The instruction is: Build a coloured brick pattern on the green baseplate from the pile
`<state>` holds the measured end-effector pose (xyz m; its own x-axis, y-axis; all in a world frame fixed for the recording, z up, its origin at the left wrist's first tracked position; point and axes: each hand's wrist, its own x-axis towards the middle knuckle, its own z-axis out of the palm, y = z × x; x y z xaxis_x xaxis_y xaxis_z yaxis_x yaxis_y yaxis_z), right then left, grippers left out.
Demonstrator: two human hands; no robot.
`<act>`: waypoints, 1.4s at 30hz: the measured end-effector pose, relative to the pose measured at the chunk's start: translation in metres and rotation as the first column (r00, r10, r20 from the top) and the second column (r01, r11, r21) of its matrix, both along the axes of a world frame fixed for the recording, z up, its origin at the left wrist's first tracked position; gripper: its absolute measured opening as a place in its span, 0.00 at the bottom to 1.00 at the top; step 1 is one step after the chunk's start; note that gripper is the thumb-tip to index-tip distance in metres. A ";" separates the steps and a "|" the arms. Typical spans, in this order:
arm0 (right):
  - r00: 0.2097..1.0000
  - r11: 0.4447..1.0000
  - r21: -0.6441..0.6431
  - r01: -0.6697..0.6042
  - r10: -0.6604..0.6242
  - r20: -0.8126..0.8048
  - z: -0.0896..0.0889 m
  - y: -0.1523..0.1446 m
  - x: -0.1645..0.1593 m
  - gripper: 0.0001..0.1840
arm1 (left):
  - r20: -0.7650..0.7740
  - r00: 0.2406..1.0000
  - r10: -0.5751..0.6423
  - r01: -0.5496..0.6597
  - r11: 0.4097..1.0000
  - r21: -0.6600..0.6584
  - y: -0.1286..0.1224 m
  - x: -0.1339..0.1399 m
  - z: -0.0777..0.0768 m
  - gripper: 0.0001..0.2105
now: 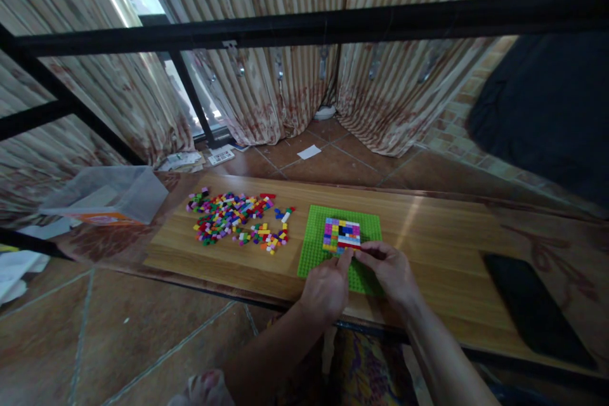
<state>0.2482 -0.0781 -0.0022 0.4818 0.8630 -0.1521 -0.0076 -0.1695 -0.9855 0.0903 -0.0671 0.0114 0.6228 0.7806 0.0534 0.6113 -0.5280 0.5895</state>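
Note:
A green studded baseplate (311, 236) lies on the wooden tabletop before me. On it sits a block of multicoloured building bricks (334, 231), with black, blue and white pieces at its right. A long red building brick (349, 245) runs along the near right part of this block. My right hand (392, 269) pinches at the red brick's right end with thumb and index finger. From the near side, my left hand (327, 285) reaches in with its index fingertip against the block's front edge. Its other fingers are curled, and what they may hold is hidden.
A loose pile of small coloured bricks (228, 216) spreads over the table's left part. Beyond the left end stands a clear plastic bin (114, 193). A dark flat slab (535, 307) lies at the right. A black metal bar (295, 28) crosses in front of the curtains.

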 end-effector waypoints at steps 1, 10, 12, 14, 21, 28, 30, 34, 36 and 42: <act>1.000 1.000 0.009 -0.016 0.016 0.018 -0.001 -0.002 0.001 0.26 | 0.017 1.000 -0.004 0.004 1.000 0.001 0.000 -0.002 0.000 0.25; 0.815 0.992 0.042 0.116 -0.120 0.567 -0.015 -0.049 0.008 0.24 | 0.123 0.962 0.243 -0.246 0.969 0.016 -0.003 -0.055 -0.005 0.20; 0.733 0.997 0.058 0.046 -0.073 0.677 -0.017 -0.057 -0.001 0.23 | 0.139 0.949 0.284 -0.291 0.956 0.031 -0.001 -0.066 -0.009 0.19; 0.663 0.995 0.093 -0.048 -0.038 0.747 -0.019 -0.063 -0.015 0.21 | 0.150 0.942 0.300 -0.308 0.951 0.035 -0.001 -0.074 -0.011 0.17; 0.510 0.932 0.132 -0.337 0.063 0.858 -0.028 -0.062 -0.049 0.14 | 0.248 0.914 0.320 -0.331 0.943 0.003 -0.005 -0.088 -0.013 0.12; 0.464 0.909 0.157 -0.386 0.044 0.884 -0.038 -0.060 -0.047 0.14 | 0.260 0.866 0.428 -0.448 0.894 0.022 0.007 -0.115 -0.015 0.10; 0.469 0.915 0.149 -0.374 0.048 0.882 -0.038 -0.060 -0.047 0.14 | 0.241 0.856 0.457 -0.479 0.877 0.040 0.013 -0.122 -0.014 0.10; 0.466 0.923 0.142 -0.357 0.044 0.883 -0.038 -0.061 -0.049 0.14 | 0.143 0.842 0.520 -0.532 0.845 0.063 0.024 -0.126 -0.014 0.08; 0.448 0.922 0.145 -0.358 0.033 0.893 -0.038 -0.060 -0.050 0.13 | 0.112 0.839 0.533 -0.541 0.838 0.069 0.027 -0.123 -0.016 0.08; 0.391 0.912 0.147 -0.383 0.016 0.920 -0.039 -0.060 -0.049 0.13 | 0.053 0.829 0.557 -0.560 0.823 0.095 0.029 -0.116 -0.016 0.08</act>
